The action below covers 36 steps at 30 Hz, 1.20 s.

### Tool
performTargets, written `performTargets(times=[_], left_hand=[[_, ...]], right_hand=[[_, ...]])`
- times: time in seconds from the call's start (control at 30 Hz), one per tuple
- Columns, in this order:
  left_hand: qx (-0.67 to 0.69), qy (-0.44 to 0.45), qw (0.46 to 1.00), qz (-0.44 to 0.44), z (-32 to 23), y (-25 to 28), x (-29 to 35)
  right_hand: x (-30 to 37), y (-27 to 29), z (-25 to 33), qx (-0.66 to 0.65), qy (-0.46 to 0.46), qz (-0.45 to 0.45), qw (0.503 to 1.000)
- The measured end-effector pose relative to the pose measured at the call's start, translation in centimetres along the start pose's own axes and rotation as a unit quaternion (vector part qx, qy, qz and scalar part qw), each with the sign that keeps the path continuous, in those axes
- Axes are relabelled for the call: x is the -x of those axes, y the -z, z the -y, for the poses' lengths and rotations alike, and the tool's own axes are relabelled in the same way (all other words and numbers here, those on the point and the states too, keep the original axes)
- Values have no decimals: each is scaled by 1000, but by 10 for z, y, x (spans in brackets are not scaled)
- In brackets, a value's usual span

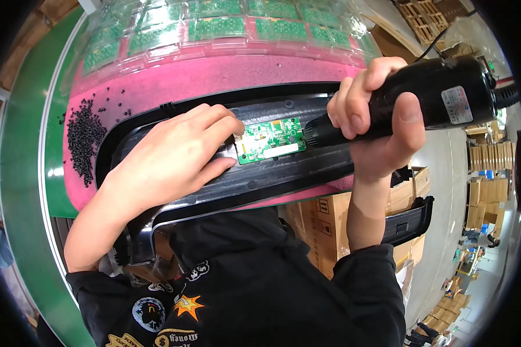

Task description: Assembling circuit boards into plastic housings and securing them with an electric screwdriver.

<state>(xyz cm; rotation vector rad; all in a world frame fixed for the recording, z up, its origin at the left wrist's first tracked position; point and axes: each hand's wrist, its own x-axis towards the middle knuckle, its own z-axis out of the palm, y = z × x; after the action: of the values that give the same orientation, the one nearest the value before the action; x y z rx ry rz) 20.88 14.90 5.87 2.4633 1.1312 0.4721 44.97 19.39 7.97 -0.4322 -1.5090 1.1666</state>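
Observation:
A green circuit board [272, 140] lies inside a long black plastic housing [226, 194], near its middle. My left hand [182, 147] reaches over the housing from the left, fingers bent at the board's left end. Its index fingertip touches the upper left corner, and the thumb rests lower down by the same edge. My right hand [376, 110] is wrapped around a thick black electric screwdriver [431, 98], held almost level. The ribbed nose of this screwdriver meets the board's right end; its bit is hidden.
Black screws [84, 141] are heaped on the pink mat [231, 70] at the left. Clear trays of green boards [217, 28] fill the far side. A cardboard box [321, 225] and another black plastic part [408, 222] stand at the near right. A cable leaves the screwdriver's rear.

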Motion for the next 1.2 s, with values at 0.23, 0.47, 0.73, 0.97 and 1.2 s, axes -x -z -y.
performTargets(times=[0.23,0.47,0.73,0.97,1.2], left_hand=[[-8,-22,995,-99,-10,18,3],[20,40,976,-214,-26,64,40],[-46,402,899,-168,-2,27,145],[299,407,848,-164,-37,-10,165],[693,281,615,-250,-37,-105,174]], right_hand=[[-7,1,-3,-16,-16,22,1000],[-1,0,4,26,-29,0,999],[-40,26,7,-205,-210,-206,933],[-42,50,-12,-239,-248,-203,917],[6,55,28,-102,-134,-252,953]])
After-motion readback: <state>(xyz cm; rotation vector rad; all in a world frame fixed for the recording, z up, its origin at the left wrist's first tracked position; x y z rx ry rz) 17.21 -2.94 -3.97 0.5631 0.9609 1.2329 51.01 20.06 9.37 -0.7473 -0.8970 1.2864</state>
